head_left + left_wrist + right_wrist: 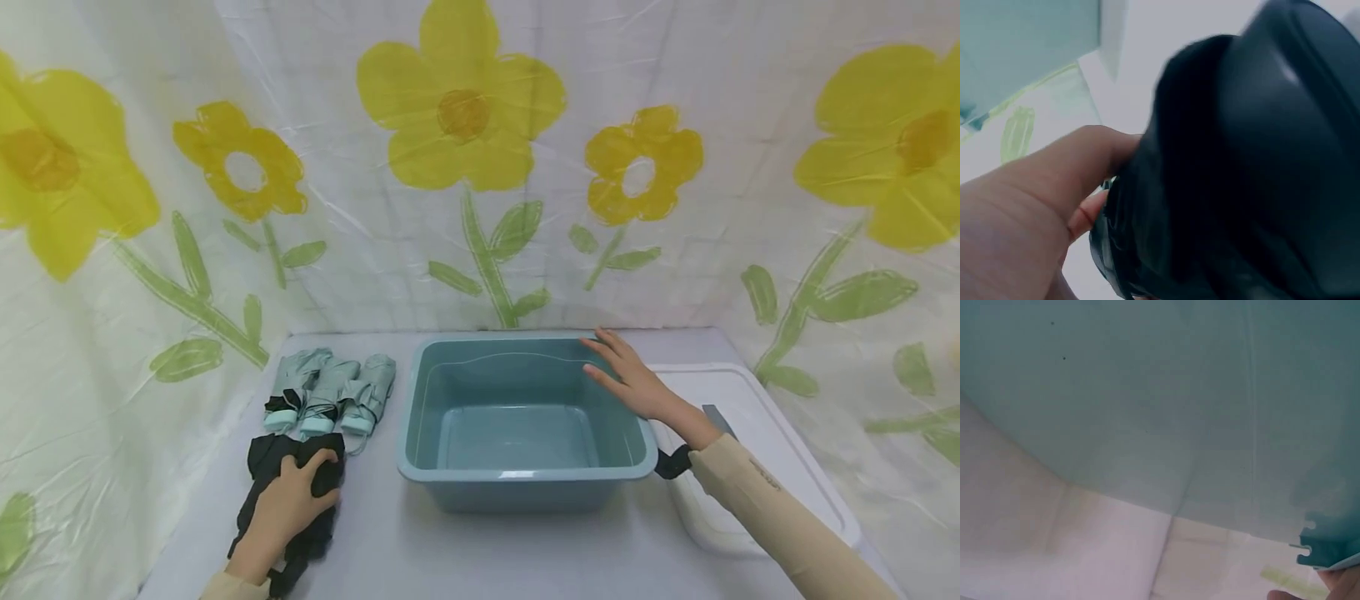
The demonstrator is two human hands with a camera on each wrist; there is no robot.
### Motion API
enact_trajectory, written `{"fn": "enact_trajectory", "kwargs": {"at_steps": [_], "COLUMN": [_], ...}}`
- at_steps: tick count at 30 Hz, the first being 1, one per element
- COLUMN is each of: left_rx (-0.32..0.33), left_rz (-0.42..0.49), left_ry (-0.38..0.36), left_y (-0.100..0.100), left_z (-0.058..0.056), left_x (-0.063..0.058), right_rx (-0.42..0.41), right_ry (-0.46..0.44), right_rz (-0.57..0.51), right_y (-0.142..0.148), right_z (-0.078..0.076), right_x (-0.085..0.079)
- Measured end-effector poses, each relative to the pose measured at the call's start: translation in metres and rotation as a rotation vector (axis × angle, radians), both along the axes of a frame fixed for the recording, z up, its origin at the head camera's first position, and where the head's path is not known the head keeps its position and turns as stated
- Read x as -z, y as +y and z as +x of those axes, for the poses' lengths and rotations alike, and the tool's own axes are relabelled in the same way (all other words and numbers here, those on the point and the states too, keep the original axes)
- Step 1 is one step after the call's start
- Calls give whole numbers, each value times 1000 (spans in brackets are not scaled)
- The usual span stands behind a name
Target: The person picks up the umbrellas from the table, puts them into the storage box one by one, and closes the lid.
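Now then, the left hand point(288, 504) is down on the black bundle point(318, 521), fingers bent over it and thumb out on the inner side; the left wrist view has that thumb pressed up against the dark fabric, a finger showing behind, so it's got a grip. Whether one black bundle lies under that palm or several side by side, I can't tell.

Just beyond the left fingertips, three pale blue bundles point(330, 387) sit in a row, close together, their thick ends turned toward the hand.

Across to the right hand point(637, 390): fingers fairly straight and spread wide, laid over the near-hand side of the blue-grey tub point(525, 477), at its rim. The right wrist view is mostly tub wall, with only a bit of fingers at the rim in the low corner.

Between the two hands stands that tub, upright on the tabletop point(525, 558). Outward from the right hand, partly beneath the forearm, lies a white flat-topped piece point(772, 442), rounded at its corners.
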State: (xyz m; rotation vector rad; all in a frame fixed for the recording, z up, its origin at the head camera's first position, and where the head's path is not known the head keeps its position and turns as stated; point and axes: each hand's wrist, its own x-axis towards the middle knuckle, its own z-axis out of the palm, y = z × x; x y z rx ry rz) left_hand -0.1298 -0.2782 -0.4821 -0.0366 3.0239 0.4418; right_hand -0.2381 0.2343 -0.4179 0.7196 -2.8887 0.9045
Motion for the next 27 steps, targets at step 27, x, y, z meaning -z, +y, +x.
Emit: {"fn": "enact_trajectory", "kwargs": {"at_steps": [27], "left_rx": [90], "left_rz": [394], "left_ry": [182], "left_y": [7], "left_z": [-12], "left_x": [-35], "right_rx": [2], "right_ry": [-16], "right_rz": [8], "right_y": [-1], "right_z": [2], "right_x": [-1]}}
